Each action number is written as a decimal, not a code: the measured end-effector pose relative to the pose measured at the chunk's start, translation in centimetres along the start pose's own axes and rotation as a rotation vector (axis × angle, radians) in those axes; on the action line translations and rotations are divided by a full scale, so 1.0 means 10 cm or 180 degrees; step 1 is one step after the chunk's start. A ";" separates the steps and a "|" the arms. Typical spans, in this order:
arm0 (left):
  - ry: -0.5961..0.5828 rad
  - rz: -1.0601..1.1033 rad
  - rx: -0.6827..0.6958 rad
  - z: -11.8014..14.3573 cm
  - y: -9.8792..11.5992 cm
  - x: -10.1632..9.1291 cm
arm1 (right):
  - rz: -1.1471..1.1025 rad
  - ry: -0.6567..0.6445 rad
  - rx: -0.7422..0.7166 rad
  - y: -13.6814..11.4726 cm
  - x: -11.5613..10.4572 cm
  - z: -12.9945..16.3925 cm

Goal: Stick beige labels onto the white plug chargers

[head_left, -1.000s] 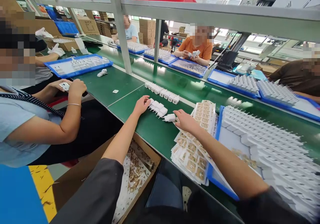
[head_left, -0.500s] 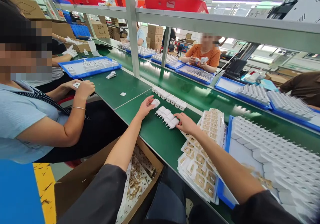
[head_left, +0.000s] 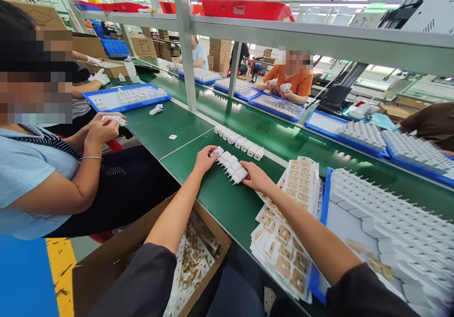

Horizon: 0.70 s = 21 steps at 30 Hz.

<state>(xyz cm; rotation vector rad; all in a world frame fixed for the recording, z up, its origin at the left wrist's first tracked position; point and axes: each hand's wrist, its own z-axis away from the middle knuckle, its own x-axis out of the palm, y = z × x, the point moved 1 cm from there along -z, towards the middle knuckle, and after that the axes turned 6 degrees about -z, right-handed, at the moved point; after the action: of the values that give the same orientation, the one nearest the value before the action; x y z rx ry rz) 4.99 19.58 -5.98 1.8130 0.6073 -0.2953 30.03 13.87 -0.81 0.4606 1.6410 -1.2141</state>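
Note:
A short row of white plug chargers (head_left: 230,163) lies on the green bench, prongs pointing toward me. At the row's far left end, my left hand (head_left: 205,161) has its fingers closed on the end charger. My right hand (head_left: 257,177) holds the near right end between thumb and fingers; some of its fingertips are hidden. Just beyond stands a second row of white chargers (head_left: 238,141), touched by neither hand, small port openings facing me.
Sheets of tan stickers (head_left: 283,241) and a blue tray (head_left: 324,199) of chargers lie to the right. A cardboard box (head_left: 117,260) with scraps sits below the bench edge. A co-worker (head_left: 46,175) works at left. A metal post (head_left: 186,66) holds the overhead shelf.
My left hand has brought its charger right and down against the row's left end. My right hand and the row have shifted slightly left.

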 end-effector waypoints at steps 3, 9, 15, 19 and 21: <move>0.0323 -0.0329 -0.0105 -0.01 -0.02 -0.03 | -0.0034 0.0056 -0.0011 -0.06 0.06 -0.21; 0.0915 -0.0708 -0.0267 -0.05 -0.13 -0.10 | -0.0092 0.0127 -0.0053 -0.27 0.17 -0.75; 0.1307 -0.0717 -0.0489 -0.04 -0.13 -0.18 | -0.0035 0.0130 -0.0047 -0.46 0.16 -0.91; 0.1348 -0.0569 -0.0326 0.04 0.19 -0.27 | 0.0208 0.0312 -0.0069 -0.39 -0.38 -0.51; 0.1103 -0.0441 -0.0045 0.17 0.47 -0.21 | 0.0372 0.0569 0.0007 -0.26 -0.86 -0.18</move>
<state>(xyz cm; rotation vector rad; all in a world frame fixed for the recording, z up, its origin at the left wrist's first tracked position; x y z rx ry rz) 5.90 16.40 -1.69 1.8252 0.9771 -0.0672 30.80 16.45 8.01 0.6734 1.7374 -1.1139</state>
